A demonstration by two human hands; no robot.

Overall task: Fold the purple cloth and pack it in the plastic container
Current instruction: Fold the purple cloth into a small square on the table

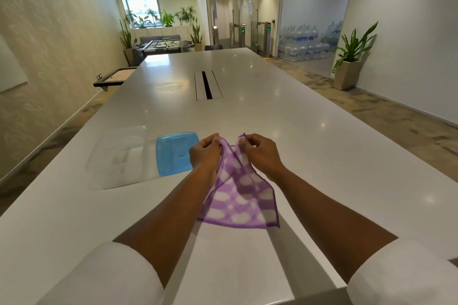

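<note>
The purple cloth (241, 195), checked with white patches, hangs above the white table in front of me. My left hand (204, 153) pinches one upper corner and my right hand (260, 152) pinches the other, the two corners held close together. The lower edge of the cloth droops toward the table near me. A clear plastic container (119, 158) stands open on the table to the left of my hands. Its blue lid (174, 152) lies flat between the container and my left hand.
The long white table (247, 116) stretches away, with a cable slot (207, 84) in its middle. Its left edge runs close beside the container. A potted plant (352, 57) stands on the floor at the right, and stacked water bottles sit behind glass.
</note>
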